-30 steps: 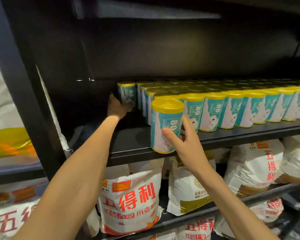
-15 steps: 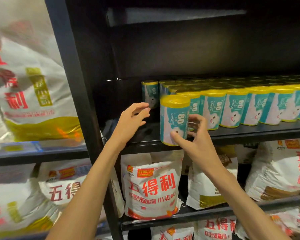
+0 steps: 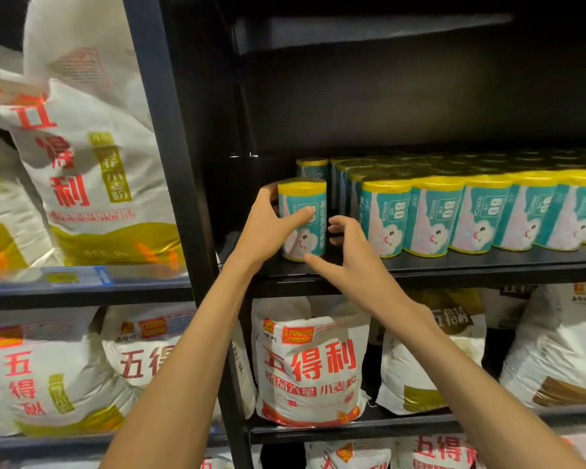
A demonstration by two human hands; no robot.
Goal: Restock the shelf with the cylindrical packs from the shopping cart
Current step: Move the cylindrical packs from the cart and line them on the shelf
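Note:
A teal-and-white cylindrical pack [image 3: 308,239] with a yellow top stands at the left end of the black shelf board [image 3: 454,269], in front of another pack [image 3: 312,168]. My left hand [image 3: 264,229] grips it from the left, thumb across the label. My right hand [image 3: 352,263] is cupped just to its right. The right thumb tip lies at the pack's lower rim, and the curled fingers sit a small gap away from its side. To the right runs a row of matching packs [image 3: 433,216], several deep.
A black upright post [image 3: 170,170] bounds the shelf bay on the left. Dark free room lies behind and left of the held pack. White flour sacks [image 3: 310,363] fill the shelf below and the neighbouring bay [image 3: 92,164]. Overhead is another dark shelf.
My left hand came out from the back of the shelf and took hold of the pack. The pack moved left and down onto the shelf. My right hand's fingers loosened from it.

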